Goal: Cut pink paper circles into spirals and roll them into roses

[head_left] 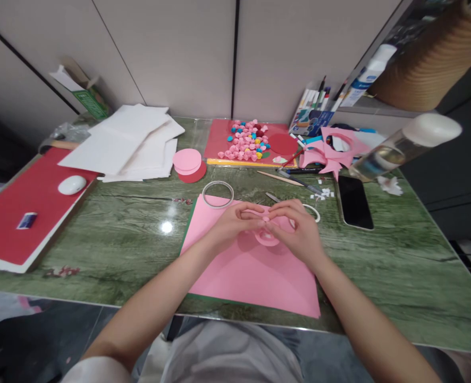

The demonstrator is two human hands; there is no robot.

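Note:
My left hand (235,221) and my right hand (295,229) meet above a pink paper sheet (251,271) on the green table. Both hands have their fingers curled and pinch a small pink paper strip (266,234) that curls into a spiral between them. The strip's lower coil hangs just below my fingertips. Part of the strip is hidden by my fingers.
A tape ring (218,193) lies just beyond the sheet. A black phone (354,202) lies to the right, near a clear bottle (403,146). A red board (223,139) with several small paper flowers, pink discs (187,161), white sheets (127,141), a mouse (72,184) and pens (299,181) lie further back.

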